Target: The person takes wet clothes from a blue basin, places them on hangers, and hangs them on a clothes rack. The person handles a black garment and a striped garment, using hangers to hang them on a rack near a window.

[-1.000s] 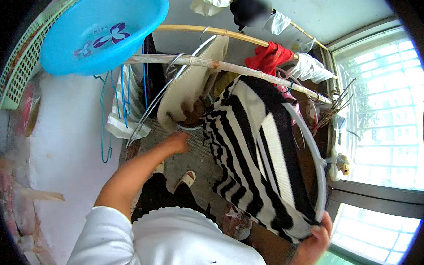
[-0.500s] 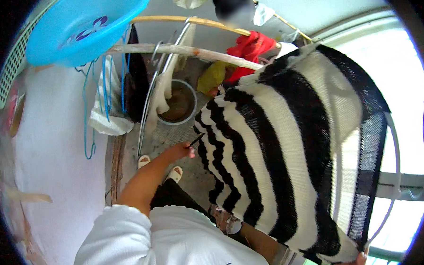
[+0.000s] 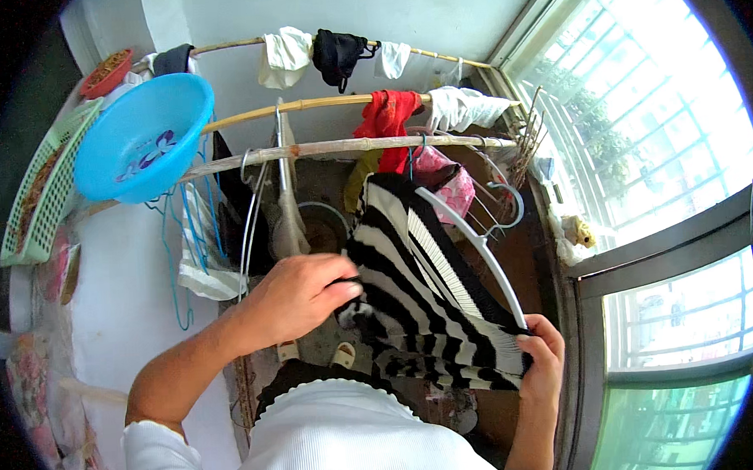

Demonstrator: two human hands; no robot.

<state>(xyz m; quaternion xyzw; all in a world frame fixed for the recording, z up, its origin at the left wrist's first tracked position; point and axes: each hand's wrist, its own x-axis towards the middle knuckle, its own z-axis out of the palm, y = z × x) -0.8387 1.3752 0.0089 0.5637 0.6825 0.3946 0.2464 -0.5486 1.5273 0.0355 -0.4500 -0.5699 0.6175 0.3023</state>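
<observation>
Far left of the fingers, a green slatted basket leans on the wall, with a blue plastic basin resting on the bamboo poles beside it. A cluster of blue and white wire hangers dangles below the basin. The left hand has its fingers curled shut on the left edge of a black-and-white striped knit top, bunching the fabric there. The top is ribbed, with broad dark and pale bands running slantwise, and it spreads from the left fingers across to the right ones, draped over a white plastic hanger whose arm shows along its upper side. The right hand pinches the lower right corner of the top together with the hanger's end, fingers closed. Above the fingers, a red cloth and white garments hang on the poles; to the right stands a bright window.
</observation>
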